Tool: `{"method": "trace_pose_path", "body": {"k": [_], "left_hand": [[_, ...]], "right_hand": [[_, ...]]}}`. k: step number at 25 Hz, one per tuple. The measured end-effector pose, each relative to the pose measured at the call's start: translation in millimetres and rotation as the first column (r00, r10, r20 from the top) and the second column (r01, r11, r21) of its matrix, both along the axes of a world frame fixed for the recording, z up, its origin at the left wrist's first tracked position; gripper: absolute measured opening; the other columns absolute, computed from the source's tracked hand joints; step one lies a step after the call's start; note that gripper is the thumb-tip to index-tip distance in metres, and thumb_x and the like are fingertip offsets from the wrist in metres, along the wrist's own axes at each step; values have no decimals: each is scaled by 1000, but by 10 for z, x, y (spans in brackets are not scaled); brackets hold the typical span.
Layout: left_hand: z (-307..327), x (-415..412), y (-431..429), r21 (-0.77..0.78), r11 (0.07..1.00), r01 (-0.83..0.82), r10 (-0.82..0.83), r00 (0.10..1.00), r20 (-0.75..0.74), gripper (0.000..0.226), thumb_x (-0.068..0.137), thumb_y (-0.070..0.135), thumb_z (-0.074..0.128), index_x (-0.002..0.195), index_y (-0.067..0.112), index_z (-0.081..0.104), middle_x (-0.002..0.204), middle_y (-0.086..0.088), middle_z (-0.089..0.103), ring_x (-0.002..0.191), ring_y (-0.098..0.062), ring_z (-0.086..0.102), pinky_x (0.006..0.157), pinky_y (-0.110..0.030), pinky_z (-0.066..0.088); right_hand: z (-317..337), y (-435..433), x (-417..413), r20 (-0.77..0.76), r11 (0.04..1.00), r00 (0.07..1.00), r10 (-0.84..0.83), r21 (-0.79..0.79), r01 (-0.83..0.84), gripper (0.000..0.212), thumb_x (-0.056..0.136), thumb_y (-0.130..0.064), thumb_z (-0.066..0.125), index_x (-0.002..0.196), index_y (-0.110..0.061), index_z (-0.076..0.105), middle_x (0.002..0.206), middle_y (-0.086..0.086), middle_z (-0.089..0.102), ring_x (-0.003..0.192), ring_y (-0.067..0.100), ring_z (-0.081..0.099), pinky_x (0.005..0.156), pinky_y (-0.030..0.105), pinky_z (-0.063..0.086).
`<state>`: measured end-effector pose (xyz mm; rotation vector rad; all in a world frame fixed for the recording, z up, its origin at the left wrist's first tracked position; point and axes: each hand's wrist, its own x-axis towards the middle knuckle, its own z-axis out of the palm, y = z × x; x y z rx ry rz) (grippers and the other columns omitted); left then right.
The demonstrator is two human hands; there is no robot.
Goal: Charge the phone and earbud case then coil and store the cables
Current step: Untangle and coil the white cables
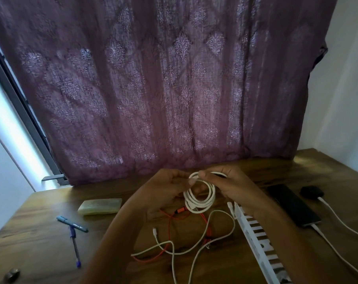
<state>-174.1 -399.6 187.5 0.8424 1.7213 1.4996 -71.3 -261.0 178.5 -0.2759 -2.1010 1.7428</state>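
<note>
Both hands held a white cable [200, 199] wound into a small round coil of several loops, raised just above the table [40, 232] near its far middle. The left hand [169, 185] pinched the top of the coil with curled fingers, and the right hand [229, 183] gripped the same upper arc from the other side, its fingertips meeting the left hand's. Below the coil lay a loose white cord [215, 232] in wide, slack curves, crossing an orange cable [169, 224] that sprawled under it on the wood. To the right, a white slatted tray [258, 238] ran along beneath the right forearm. Beyond it lay a dark phone [293, 206] with a white lead [338, 253] at its near end, and a black earbud case [311, 192] with its own white lead [338, 218], both near the table's right edge. The far edge met a purple patterned curtain [163, 89] close behind the hands. On the left, a pale block [101, 206], a dark marker [71, 221] and a blue pen [74, 244] lay well apart from the cables, with bare wood between them and the left forearm.
</note>
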Motion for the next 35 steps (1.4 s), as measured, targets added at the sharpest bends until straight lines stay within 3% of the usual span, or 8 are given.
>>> {"method": "trace_pose_path", "body": {"k": [4, 12, 14, 19, 21, 25, 30, 35], "left_hand": [[-42, 75, 27, 52, 998, 32, -24, 988, -153, 28, 90, -5, 50, 105, 14, 64, 85, 2, 72, 74, -4, 68, 62, -14, 52], [-127, 210, 47, 246, 966, -84, 114, 988, -107, 35, 84, -12, 52, 94, 17, 69, 79, 3, 75, 78, -8, 70, 64, -18, 54], [-160, 240, 54, 281, 951, -129, 121, 992, 45, 30, 83, -9, 52, 97, 11, 68, 79, -2, 75, 73, -11, 70, 60, -22, 57], [-207, 256, 78, 332, 912, -239, 189, 966, 177, 27, 80, -2, 56, 99, 11, 71, 85, -7, 75, 80, -20, 69, 64, -30, 54], [-195, 256, 71, 352, 895, -274, 214, 956, 202, 27, 82, -4, 53, 93, 13, 71, 79, -3, 75, 76, -14, 70, 63, -26, 57], [-220, 213, 34, 322, 874, -363, 305, 927, 217, 27, 84, -2, 54, 105, 9, 68, 85, -7, 75, 79, -20, 71, 64, -33, 59], [-266, 226, 30, 319, 844, -432, 418, 901, 116, 27, 84, -5, 56, 101, 12, 68, 84, -3, 75, 78, -14, 71, 66, -22, 57], [-282, 258, 39, 297, 841, -452, 438, 892, 114, 26, 84, -3, 57, 102, 12, 69, 89, -7, 75, 88, -22, 70, 80, -35, 56]], "right_hand": [[-15, 48, 12, -79, 987, 992, -97, 119, 106, 25, 82, -22, 64, 77, 2, 69, 47, -9, 56, 40, -2, 48, 43, 11, 36], [-178, 34, -61, -74, 931, 982, -171, -338, 137, 16, 86, -21, 60, 84, -7, 68, 72, 5, 69, 62, 10, 65, 54, 20, 52], [-265, 17, -104, -94, 949, 960, -264, -205, 241, 15, 87, -19, 60, 92, -12, 72, 86, 8, 73, 80, 18, 69, 73, 29, 56], [-366, -69, -85, -114, 957, 951, -287, 15, 291, 19, 86, -7, 61, 90, -21, 73, 83, -3, 74, 79, 11, 70, 71, 23, 55], [-345, -115, -65, -46, 968, 980, -194, -172, 184, 20, 89, -6, 56, 93, -14, 73, 88, 4, 74, 87, 17, 70, 77, 27, 56], [-243, -138, -22, -54, 748, 997, -55, -663, 6, 24, 91, -17, 50, 88, -4, 70, 84, 11, 73, 80, 20, 70, 71, 32, 58], [-226, -155, 46, -10, 911, 985, -173, -383, 156, 29, 80, -19, 68, 108, -13, 65, 98, 7, 72, 94, 19, 68, 78, 30, 57], [-236, -263, 71, 20, 961, 967, -253, -114, 253, 45, 70, -22, 78, 112, -25, 60, 91, -3, 73, 85, 7, 69, 75, 25, 55]]}}
